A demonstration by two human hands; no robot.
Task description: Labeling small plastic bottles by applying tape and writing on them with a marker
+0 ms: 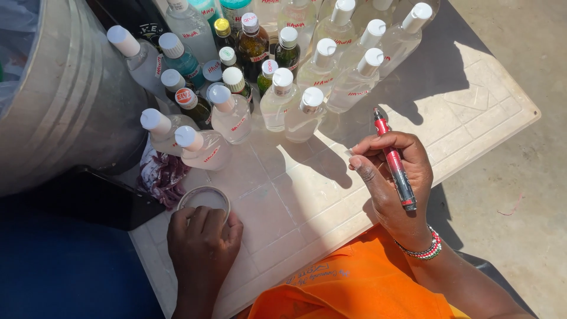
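The marker [394,163], red with a dark lower barrel, lies in the right hand [393,183] above the desk's [472,112] near edge, toward its right half. The fingers [378,143] curl snugly round it with the thumb pressed along the side, tip pointing away toward the bottles; it looks held ready for writing, not resting. A beaded bracelet [424,248] circles that wrist.

The left hand [204,239] sits at the near left corner, its fingers bent down over the rim of a small round lid or tape roll [204,198], which lies flat on the desk; the hand seems to steady it. Whether it is gripped or only touched I cannot tell.

Beyond, the far half of the desk is crowded with bottles [283,94], mostly clear with white caps, a few dark green or brown, one blue. They stand upright and packed close, many bearing red handwritten marks, with the nearest row just ahead of the marker tip, so within easy reach. A crumpled purple wrapper [162,174] lies by the left edge, beside a large grey drum [65,100] and a black flat object [100,204]. An orange garment [354,289] covers the person's lap below the near edge
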